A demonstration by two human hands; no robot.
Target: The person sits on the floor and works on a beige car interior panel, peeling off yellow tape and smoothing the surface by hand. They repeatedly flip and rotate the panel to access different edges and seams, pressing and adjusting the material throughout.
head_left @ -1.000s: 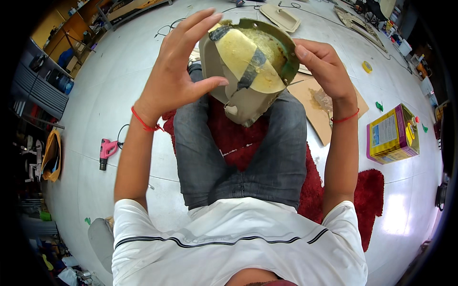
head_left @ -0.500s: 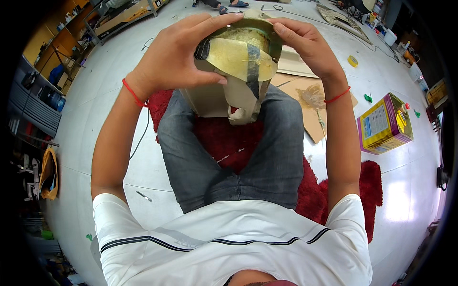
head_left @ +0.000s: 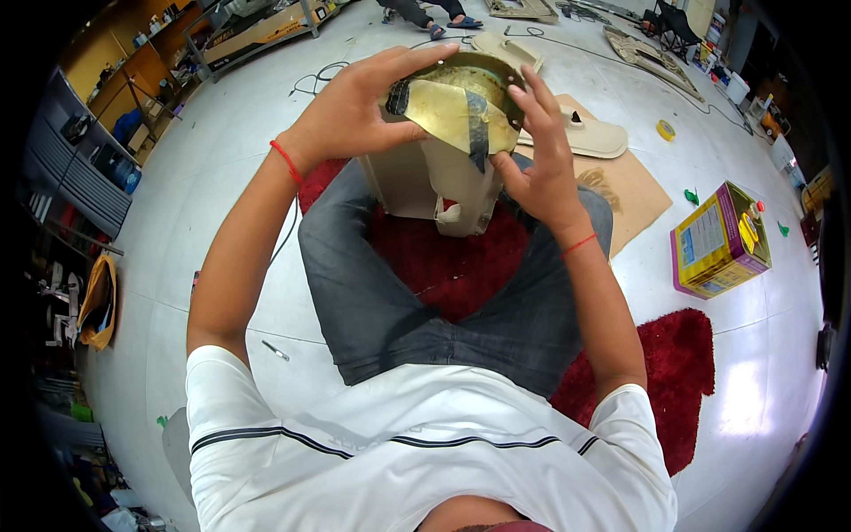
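Observation:
Between my knees stands a beige molded panel (head_left: 409, 182) with a round, dark-rimmed opening at its top. A yellowish sheet (head_left: 443, 115) covers the front of that opening, with a grey tape strip (head_left: 479, 129) down its right part and a black patch at its left corner. My left hand (head_left: 359, 106) grips the left side, its fingers stretched along the upper rim and its thumb at the sheet's left edge. On the other side my right hand (head_left: 541, 164) holds the right edge, thumb low by the sheet's corner and fingers at the rim. Fingertips behind the rim are partly hidden.
Red shaggy rugs (head_left: 678, 381) lie under and beside me. To the right stands a yellow-purple metal can (head_left: 720, 239); beyond are cardboard (head_left: 638, 199), a beige panel piece (head_left: 589, 137) and a tape roll (head_left: 665, 130). Cables cross the floor; another person's feet (head_left: 452, 27) show far ahead.
My right hand has slid down the right side; its thumb moved from the upper rim to the sheet's lower right corner. My left hand stays on the left side. The view has shifted slightly.

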